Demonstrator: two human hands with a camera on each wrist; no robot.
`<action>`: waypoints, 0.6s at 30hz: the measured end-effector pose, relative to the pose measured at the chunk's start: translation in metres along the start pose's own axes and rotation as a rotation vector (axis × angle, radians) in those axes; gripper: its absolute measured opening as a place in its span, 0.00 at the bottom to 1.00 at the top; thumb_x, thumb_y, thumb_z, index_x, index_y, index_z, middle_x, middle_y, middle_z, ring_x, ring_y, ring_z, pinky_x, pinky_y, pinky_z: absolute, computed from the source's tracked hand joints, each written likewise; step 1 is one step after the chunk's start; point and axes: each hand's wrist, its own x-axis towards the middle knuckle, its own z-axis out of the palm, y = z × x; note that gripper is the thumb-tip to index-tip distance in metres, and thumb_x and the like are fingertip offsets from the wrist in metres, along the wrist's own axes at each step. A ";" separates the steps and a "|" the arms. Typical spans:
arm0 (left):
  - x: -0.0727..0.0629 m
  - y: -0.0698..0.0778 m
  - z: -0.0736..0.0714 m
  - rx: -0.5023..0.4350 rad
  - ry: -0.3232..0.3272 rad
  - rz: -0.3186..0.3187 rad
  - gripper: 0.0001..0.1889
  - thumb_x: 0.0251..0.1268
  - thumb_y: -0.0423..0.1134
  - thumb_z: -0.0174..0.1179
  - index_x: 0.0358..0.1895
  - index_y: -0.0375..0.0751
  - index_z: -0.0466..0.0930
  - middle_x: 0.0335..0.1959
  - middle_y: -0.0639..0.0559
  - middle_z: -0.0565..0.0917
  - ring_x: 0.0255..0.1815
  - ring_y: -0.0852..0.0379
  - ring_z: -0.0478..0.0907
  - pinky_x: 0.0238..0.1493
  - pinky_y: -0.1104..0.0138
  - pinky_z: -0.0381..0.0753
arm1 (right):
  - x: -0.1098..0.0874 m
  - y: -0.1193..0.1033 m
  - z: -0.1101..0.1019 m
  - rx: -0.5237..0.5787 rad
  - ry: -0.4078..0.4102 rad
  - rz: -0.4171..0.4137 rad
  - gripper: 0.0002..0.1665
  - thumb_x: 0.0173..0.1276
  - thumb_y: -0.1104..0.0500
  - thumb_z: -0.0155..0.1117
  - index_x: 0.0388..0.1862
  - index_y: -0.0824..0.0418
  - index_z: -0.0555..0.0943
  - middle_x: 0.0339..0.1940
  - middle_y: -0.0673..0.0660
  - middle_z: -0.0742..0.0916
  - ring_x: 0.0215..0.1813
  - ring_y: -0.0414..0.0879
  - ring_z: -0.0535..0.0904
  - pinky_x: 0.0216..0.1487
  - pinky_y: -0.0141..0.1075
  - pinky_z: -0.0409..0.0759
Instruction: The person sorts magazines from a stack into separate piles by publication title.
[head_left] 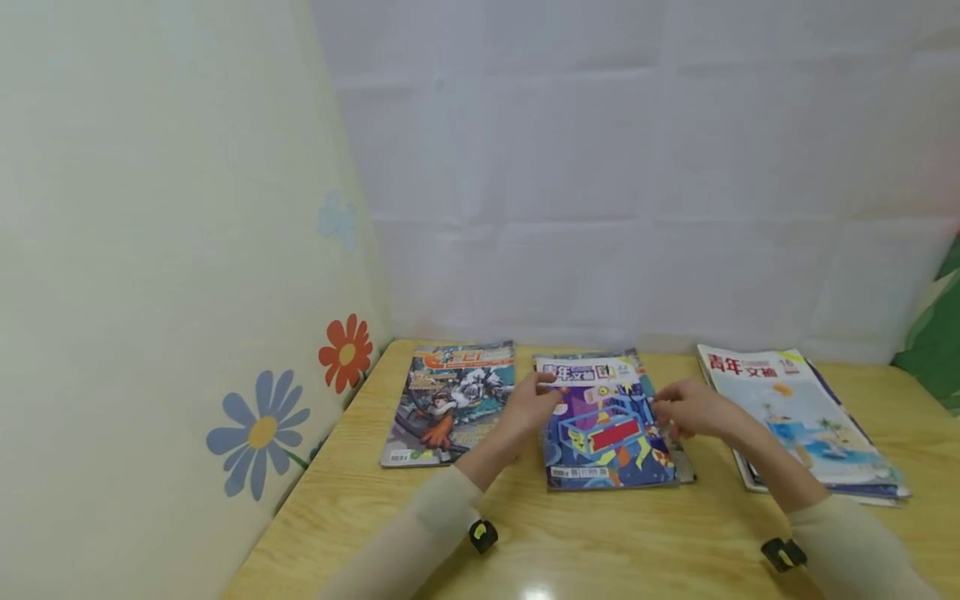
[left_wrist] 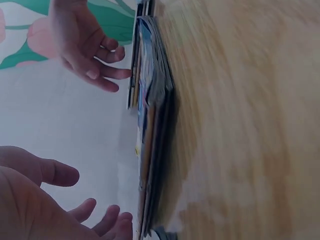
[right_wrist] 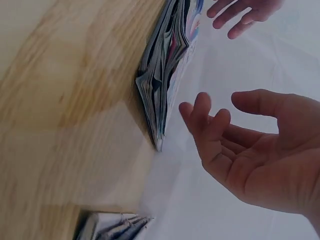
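A magazine (head_left: pixel 611 429) with a purple and blue cover lies on top of a small stack in the middle of the table. Beneath it, the edges of other magazines stick out unevenly at the back and right. My left hand (head_left: pixel 531 406) is at the stack's left edge, fingers loosely bent. Over its right edge is my right hand (head_left: pixel 697 406). In the left wrist view the left hand (left_wrist: pixel 45 195) has its thumb and fingers spread, apart from the stack (left_wrist: pixel 160 95). The right wrist view shows the right hand (right_wrist: pixel 255 160) with relaxed fingers, gripping nothing.
A magazine (head_left: pixel 453 404) with a dark illustrated cover lies to the left on the wooden table (head_left: pixel 577 542). On the right is a stack of magazines (head_left: pixel 810 425) with a beach scene on top. A white cloth (head_left: pixel 600 167) hangs behind; a flower-decorated wall (head_left: pixel 150 250) borders the left.
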 end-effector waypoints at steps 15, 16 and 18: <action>0.002 -0.010 -0.007 -0.041 -0.056 -0.063 0.32 0.69 0.37 0.59 0.75 0.36 0.64 0.70 0.31 0.68 0.68 0.35 0.68 0.67 0.43 0.68 | 0.008 0.006 0.012 0.031 0.011 0.083 0.28 0.76 0.63 0.55 0.64 0.85 0.69 0.33 0.61 0.83 0.33 0.47 0.80 0.36 0.40 0.86; 0.002 -0.010 -0.007 -0.041 -0.059 -0.069 0.32 0.69 0.37 0.59 0.75 0.36 0.63 0.70 0.31 0.68 0.68 0.35 0.68 0.67 0.42 0.68 | 0.008 0.007 0.013 0.045 0.011 0.095 0.28 0.76 0.63 0.54 0.65 0.85 0.68 0.33 0.61 0.83 0.33 0.47 0.79 0.36 0.40 0.86; 0.002 -0.010 -0.007 -0.039 -0.062 -0.078 0.32 0.69 0.38 0.59 0.75 0.36 0.63 0.70 0.31 0.68 0.69 0.35 0.68 0.68 0.42 0.67 | 0.008 0.009 0.014 0.067 0.020 0.110 0.28 0.76 0.63 0.55 0.64 0.85 0.68 0.33 0.61 0.82 0.32 0.47 0.79 0.35 0.40 0.86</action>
